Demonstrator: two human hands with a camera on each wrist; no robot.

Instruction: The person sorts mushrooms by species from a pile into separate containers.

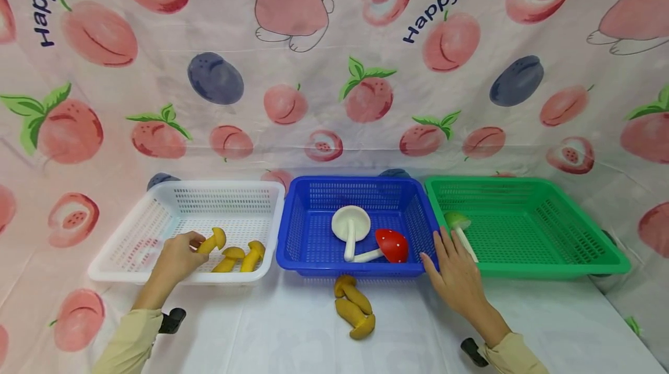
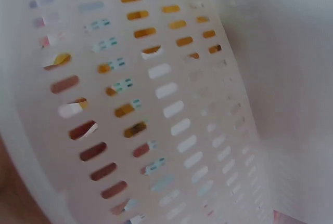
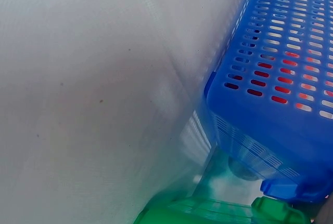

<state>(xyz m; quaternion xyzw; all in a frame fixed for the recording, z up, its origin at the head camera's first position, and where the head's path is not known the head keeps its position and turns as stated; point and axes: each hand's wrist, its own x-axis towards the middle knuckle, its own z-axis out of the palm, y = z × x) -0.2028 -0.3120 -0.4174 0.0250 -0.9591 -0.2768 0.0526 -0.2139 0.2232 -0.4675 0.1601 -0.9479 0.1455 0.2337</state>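
In the head view my left hand (image 1: 180, 255) reaches over the front rim of the white basket (image 1: 120, 240) and pinches a yellow-brown toy mushroom (image 1: 213, 241) by its stem. Two more toy mushrooms of that colour, a leaning one (image 1: 229, 259) and another (image 1: 253, 255), lie beside it in the basket. My right hand (image 1: 457, 272) rests with extended fingers where the blue basket (image 1: 292, 246) meets the green basket (image 1: 554, 269). Near its fingertips, a green-capped toy mushroom (image 1: 459, 223) leans inside the green basket. The left wrist view shows mostly the white basket's slotted wall (image 2: 171, 125).
Inside the blue basket lie a white toy mushroom (image 1: 351, 226) and a red-capped, white-spotted one (image 1: 392, 245). In front of it, two yellow-brown toy mushrooms, one upper (image 1: 354, 294) and one lower (image 1: 356, 319), lie on the white tabletop (image 1: 272, 327). A fruit-printed cloth (image 1: 313, 72) hangs behind.
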